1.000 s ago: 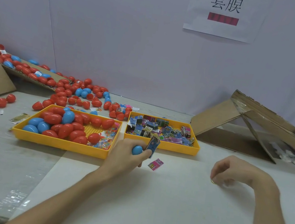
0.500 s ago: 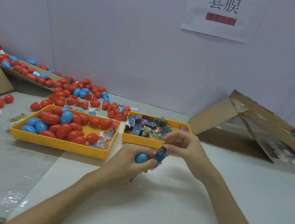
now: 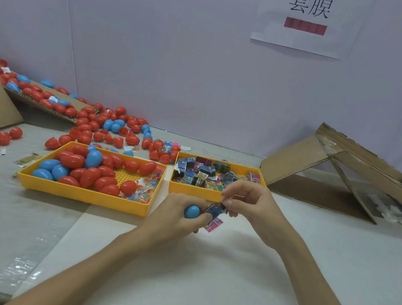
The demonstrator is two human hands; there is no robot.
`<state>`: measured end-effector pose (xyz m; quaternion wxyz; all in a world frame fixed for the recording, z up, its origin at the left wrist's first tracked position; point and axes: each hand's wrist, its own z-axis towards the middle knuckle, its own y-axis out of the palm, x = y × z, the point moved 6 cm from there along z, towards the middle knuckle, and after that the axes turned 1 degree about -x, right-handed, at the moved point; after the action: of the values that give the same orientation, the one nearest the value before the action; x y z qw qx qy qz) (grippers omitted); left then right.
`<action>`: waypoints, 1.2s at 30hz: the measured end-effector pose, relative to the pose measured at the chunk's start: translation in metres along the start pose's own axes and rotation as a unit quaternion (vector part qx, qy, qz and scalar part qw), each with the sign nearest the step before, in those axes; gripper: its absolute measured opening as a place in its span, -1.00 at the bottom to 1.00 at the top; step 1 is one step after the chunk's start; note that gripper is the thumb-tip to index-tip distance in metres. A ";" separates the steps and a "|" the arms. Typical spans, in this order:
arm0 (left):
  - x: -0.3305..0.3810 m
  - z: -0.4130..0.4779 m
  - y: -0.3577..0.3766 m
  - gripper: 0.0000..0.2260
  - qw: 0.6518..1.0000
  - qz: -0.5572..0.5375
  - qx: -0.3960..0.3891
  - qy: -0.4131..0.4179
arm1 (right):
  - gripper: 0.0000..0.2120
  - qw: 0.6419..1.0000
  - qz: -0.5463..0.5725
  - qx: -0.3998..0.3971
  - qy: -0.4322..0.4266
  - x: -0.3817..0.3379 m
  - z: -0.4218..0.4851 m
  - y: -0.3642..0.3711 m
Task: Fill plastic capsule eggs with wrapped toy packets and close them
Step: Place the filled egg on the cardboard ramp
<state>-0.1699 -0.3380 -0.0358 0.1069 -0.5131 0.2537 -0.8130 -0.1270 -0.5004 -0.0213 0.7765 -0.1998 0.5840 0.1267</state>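
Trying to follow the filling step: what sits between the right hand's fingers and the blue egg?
In the head view, a dark blue wrapped packet lies there, pinched by the right hand, next to the blue egg gripped in the left hand.

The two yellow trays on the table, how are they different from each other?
The left tray is wider than the right tray. The left tray mostly holds red and blue eggs; the right tray holds wrapped packets. The right hand covers part of the right tray's front edge, the left tray shows whole. Both are shallow, yellow and rectangular.
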 end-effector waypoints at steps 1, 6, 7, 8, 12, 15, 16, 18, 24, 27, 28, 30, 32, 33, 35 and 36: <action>-0.001 0.000 0.000 -0.75 1.000 0.000 0.000 -0.002 | -0.89 1.000 0.004 -0.001 0.002 -0.001 0.000 -0.001; -0.005 0.002 0.000 -0.78 1.000 0.008 0.003 -0.013 | -0.86 1.000 0.004 -0.011 0.006 -0.001 -0.001 0.001; -0.007 0.002 0.000 -0.77 1.000 0.014 0.005 -0.016 | -0.86 1.000 0.002 -0.006 0.006 -0.001 -0.001 0.002; -0.008 0.003 -0.001 -0.78 1.000 0.018 0.007 -0.020 | -0.85 1.000 -0.001 0.000 0.006 0.000 -0.001 0.002; -0.010 0.004 -0.003 -0.75 0.999 0.033 0.027 -0.031 | -0.85 0.999 -0.042 0.024 0.004 -0.001 -0.001 0.002; -0.011 0.003 -0.005 -0.72 0.998 0.037 0.034 -0.037 | -0.80 0.997 -0.065 0.039 -0.012 -0.004 -0.001 0.006; -0.012 0.003 -0.005 -0.72 0.998 0.038 0.036 -0.040 | -0.79 0.996 -0.072 0.045 -0.016 -0.004 -0.001 0.007; -0.013 0.003 -0.006 -0.72 0.998 0.037 0.036 -0.043 | -0.80 0.995 -0.084 0.056 -0.022 -0.004 0.000 0.008; -0.013 0.003 -0.001 -0.77 0.999 0.025 0.016 -0.040 | -0.78 0.989 -0.108 0.091 -0.039 -0.004 0.000 0.006; -0.018 0.005 -0.001 -0.81 0.999 0.025 0.003 -0.047 | -0.76 0.990 -0.105 0.085 -0.040 -0.004 0.001 0.005; -0.019 0.005 0.000 -0.81 0.998 0.025 -0.001 -0.050 | -0.75 0.991 -0.103 0.082 -0.040 -0.004 0.001 0.005; -0.022 0.006 0.001 -0.81 0.998 0.027 -0.010 -0.057 | -0.68 0.990 -0.109 0.077 -0.039 -0.003 0.001 0.005; -0.024 0.006 0.003 -0.79 0.997 0.034 -0.021 -0.059 | -0.66 0.990 -0.119 0.075 -0.032 0.000 0.002 0.004; -0.025 0.005 0.004 -0.77 0.997 0.039 -0.025 -0.058 | -0.68 0.990 -0.120 0.072 -0.027 0.001 0.002 0.003; -0.026 0.005 0.004 -0.77 0.997 0.047 -0.033 -0.058 | -0.76 0.990 -0.124 0.062 -0.018 0.004 0.002 0.002; -0.027 0.005 0.004 -0.77 0.997 0.045 -0.037 -0.059 | -0.78 0.990 -0.125 0.057 -0.014 0.004 0.002 0.002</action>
<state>-0.1537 -0.3315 -0.0568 0.1389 -0.5522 0.2994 -0.7656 -0.1247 -0.4980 -0.0252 0.8047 -0.2248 0.5495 -0.0024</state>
